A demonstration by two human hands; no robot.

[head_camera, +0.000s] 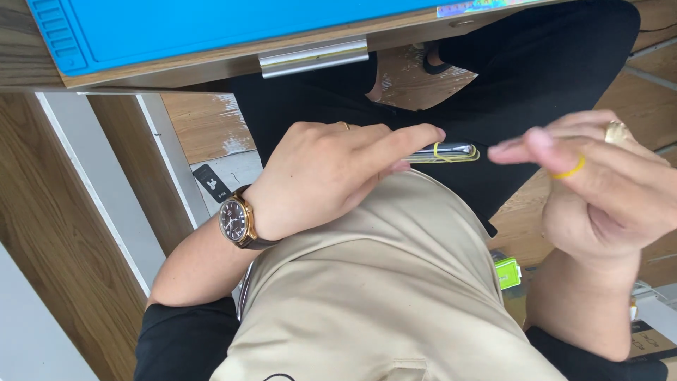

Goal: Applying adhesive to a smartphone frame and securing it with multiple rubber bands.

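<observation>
My left hand (pixel 317 176), with a brown-strapped watch (pixel 236 220) on the wrist and a ring on one finger, grips a thin silvery phone (pixel 451 150) edge-on above my lap. A yellow rubber band (pixel 438 152) is wrapped around the phone's free end. My right hand (pixel 599 190) is just right of the phone and does not touch it. Its fingers are held together and point left. A second yellow rubber band (pixel 568 170) is looped around those fingers, and a gold ring (pixel 615 131) sits on one of them.
A blue mat (pixel 211 25) lies on a wooden table edge (pixel 176 67) at the top, with a metal bracket (pixel 314 56) under it. Beige trousers (pixel 381 282) fill the middle and black fabric (pixel 536 63) lies beyond. A green object (pixel 506 273) and boxes are on the floor at right.
</observation>
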